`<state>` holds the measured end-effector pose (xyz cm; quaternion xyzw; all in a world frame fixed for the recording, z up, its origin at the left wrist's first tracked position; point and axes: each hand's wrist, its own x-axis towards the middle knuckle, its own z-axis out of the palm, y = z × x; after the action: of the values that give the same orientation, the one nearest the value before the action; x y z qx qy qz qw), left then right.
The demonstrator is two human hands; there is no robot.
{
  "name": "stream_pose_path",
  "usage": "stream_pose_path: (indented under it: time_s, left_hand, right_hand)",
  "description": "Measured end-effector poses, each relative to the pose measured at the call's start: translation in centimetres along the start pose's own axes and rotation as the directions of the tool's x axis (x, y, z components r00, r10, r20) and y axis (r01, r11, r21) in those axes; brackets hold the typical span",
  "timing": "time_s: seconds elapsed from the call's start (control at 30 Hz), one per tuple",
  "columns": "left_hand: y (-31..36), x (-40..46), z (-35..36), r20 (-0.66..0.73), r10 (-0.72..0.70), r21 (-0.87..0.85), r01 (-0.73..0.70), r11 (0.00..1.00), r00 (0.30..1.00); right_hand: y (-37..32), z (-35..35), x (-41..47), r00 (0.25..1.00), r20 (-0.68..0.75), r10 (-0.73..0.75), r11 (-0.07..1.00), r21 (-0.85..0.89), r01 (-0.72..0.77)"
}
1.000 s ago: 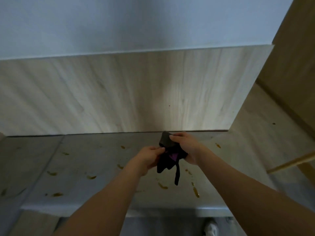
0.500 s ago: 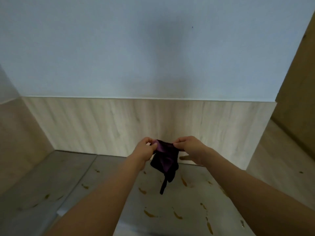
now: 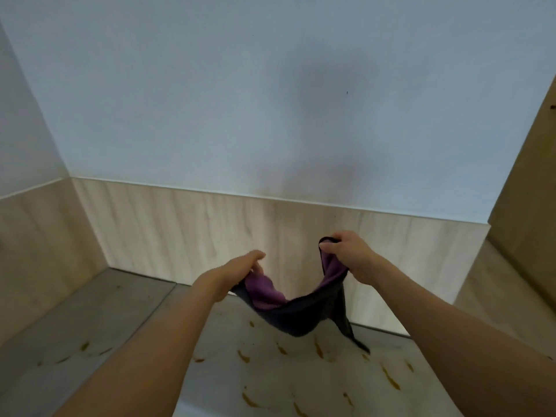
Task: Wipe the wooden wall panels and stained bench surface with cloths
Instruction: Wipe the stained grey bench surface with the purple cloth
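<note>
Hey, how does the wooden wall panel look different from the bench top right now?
The wall panel stands upright and shows pale wood grain, while the bench top lies flat and looks grey. The panel looks nearly spotless; the bench carries many brown-orange stains. They meet along the back corner, and the cloth, held by the left hand and right hand, touches neither.
</note>
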<state>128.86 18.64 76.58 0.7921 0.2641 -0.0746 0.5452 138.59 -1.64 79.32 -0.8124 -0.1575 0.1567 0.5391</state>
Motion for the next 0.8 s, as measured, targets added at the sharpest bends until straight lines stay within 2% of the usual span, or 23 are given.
stream_pose_path:
  time_s: [0.1,0.17,0.23,0.3,0.37,0.47,0.5,0.53,0.57,0.6,0.63,0.67,0.7,0.73,0.77,0.8]
  left_hand:
    - [0.3,-0.9,1.4,0.206,-0.148,0.388,0.058,0.920,0.967]
    - [0.2,-0.5,2.7,0.209,-0.095,0.527,-0.030,0.850,0.973]
    - [0.2,-0.1,4.1,0.143,0.102,0.486,-0.160,0.859,0.984]
    - [0.3,0.5,5.1,0.152,0.277,0.325,-0.313,0.892,0.949]
    - [0.6,0.7,5.8,0.190,0.328,0.265,-0.370,0.890,0.925]
    - [0.5,1.2,6.1,0.170,0.332,0.359,-0.372,0.856,0.928]
    - [0.6,1.2,5.9,0.166,0.351,0.376,-0.388,0.842,0.922]
    - [0.6,1.2,5.6,0.147,0.363,0.369,-0.392,0.843,0.920]
    - [0.8,1.2,5.3,0.129,0.368,0.336,-0.390,0.857,0.921]
    - [1.0,1.1,5.1,0.115,0.366,0.308,-0.383,0.871,0.924]
    - [1.4,0.9,4.9,0.108,0.372,0.291,-0.387,0.875,0.922]
    - [1.8,0.8,4.8,0.103,0.387,0.295,-0.400,0.868,0.916]
    - [2.2,0.6,4.6,0.108,0.402,0.305,-0.415,0.857,0.909]
    - [2.5,0.5,4.3,0.133,0.392,0.347,-0.414,0.842,0.910]
    - [2.7,0.3,3.9,0.167,0.363,0.450,-0.398,0.799,0.917]
    - [2.7,0.3,3.4,0.193,0.319,0.605,-0.369,0.706,0.928]
  right_hand:
    - [-0.6,0.1,-0.5,0.997,0.076,-0.007,0.979,0.203,-0.009]
    - [-1.2,0.6,-1.1,0.990,0.140,-0.009,0.953,0.301,-0.034]
    - [-1.8,0.9,-1.8,0.976,0.217,-0.022,0.917,0.393,-0.067]
    - [-2.1,0.8,-2.3,0.964,0.260,-0.049,0.883,0.463,-0.080]
    - [-2.4,0.4,-2.6,0.969,0.242,-0.058,0.862,0.501,-0.074]
    - [-2.1,-1.5,-2.8,0.982,0.181,-0.056,0.871,0.490,-0.041]
    - [-1.8,-2.4,-2.9,0.979,0.189,-0.076,0.905,0.425,-0.011]
    - [-1.6,-3.3,-3.0,0.970,0.224,-0.097,0.963,0.267,0.034]
    - [-1.1,-4.1,-3.1,0.955,0.284,-0.086,0.996,-0.010,0.092]
    - [-0.7,-4.7,-3.2,0.943,0.332,-0.012,0.920,-0.365,0.141]
    - [-0.1,-4.8,-3.1,0.943,0.325,0.076,0.724,-0.668,0.173]
    - [0.6,-4.7,-2.8,0.956,0.268,0.120,0.504,-0.846,0.174]
    - [1.5,-4.5,-2.4,0.976,0.197,0.094,0.367,-0.918,0.150]
    - [2.0,-4.4,-2.1,0.992,0.120,0.049,0.341,-0.935,0.096]
    - [2.4,-4.3,-1.9,0.999,0.046,-0.014,0.362,-0.931,0.048]
    - [2.4,-4.3,-1.9,0.998,-0.015,-0.058,0.389,-0.921,0.009]
